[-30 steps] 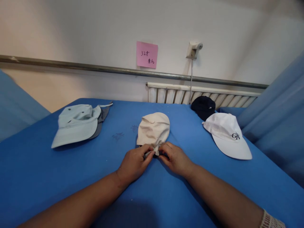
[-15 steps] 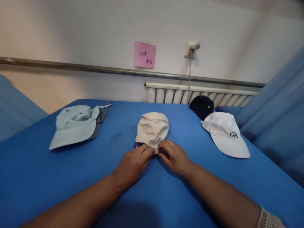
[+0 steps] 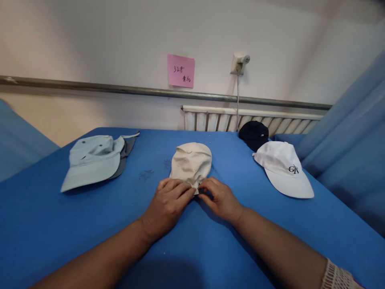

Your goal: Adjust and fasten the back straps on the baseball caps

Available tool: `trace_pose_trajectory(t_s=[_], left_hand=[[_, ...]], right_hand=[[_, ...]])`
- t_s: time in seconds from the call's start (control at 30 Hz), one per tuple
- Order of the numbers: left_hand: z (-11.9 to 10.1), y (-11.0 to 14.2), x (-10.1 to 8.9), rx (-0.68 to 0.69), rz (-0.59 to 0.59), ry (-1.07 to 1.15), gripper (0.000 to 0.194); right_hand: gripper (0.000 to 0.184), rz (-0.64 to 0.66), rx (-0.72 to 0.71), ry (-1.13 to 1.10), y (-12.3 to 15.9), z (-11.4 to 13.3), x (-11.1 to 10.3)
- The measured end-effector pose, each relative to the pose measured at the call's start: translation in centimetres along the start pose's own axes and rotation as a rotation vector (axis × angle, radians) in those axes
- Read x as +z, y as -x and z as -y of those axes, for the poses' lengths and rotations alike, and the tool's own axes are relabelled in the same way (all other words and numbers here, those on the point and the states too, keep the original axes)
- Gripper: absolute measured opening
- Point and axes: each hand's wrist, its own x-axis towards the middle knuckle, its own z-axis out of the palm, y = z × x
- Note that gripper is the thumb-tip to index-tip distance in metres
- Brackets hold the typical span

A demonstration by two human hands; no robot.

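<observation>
A beige cap (image 3: 192,160) lies in the middle of the blue-covered table (image 3: 99,237), its strap end toward me. My left hand (image 3: 171,202) is closed on the left part of that near edge, fingers bent over the fabric. From the other side, my right hand (image 3: 219,199) pinches the strap with thumb and fingertips. The two hands nearly meet at the strap. What sits between the fingertips is small and mostly hidden, and the cap's brim does not show.
On the left, a pale grey-green cap (image 3: 93,160) rests on a dark grey one (image 3: 128,147). To the right are a white cap (image 3: 281,164) and a black cap (image 3: 255,133). Behind the table stand a radiator (image 3: 210,120) and a wall rail (image 3: 120,89). A blue curtain (image 3: 345,132) hangs at right.
My left hand has shifted slightly left, with its fingers spread further over the cap's near edge. My right hand stays at the strap. The whole view has moved a little.
</observation>
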Motion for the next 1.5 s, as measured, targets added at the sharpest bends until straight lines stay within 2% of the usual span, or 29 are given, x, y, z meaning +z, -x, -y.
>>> trace_pose_trajectory(t_s=[0.47,0.63,0.9,1.5], left_hand=[[0.28,0.01,0.53,-0.162,0.009,0.161,0.010],[0.22,-0.23,0.31,-0.167,0.022,0.159,0.008],[0.48,-0.25,0.52,-0.084,0.058,0.123,0.013],[0.33,-0.06,0.57,-0.109,0.102,0.192,0.013]], right_hand=[[0.020,0.001,0.037,-0.074,0.06,-0.35,0.12],[0.021,-0.002,0.027,-0.086,0.09,-0.56,0.18],[0.021,0.020,0.040,-0.086,0.20,-0.69,0.29],[0.016,0.095,0.062,-0.046,0.18,-0.66,0.27]])
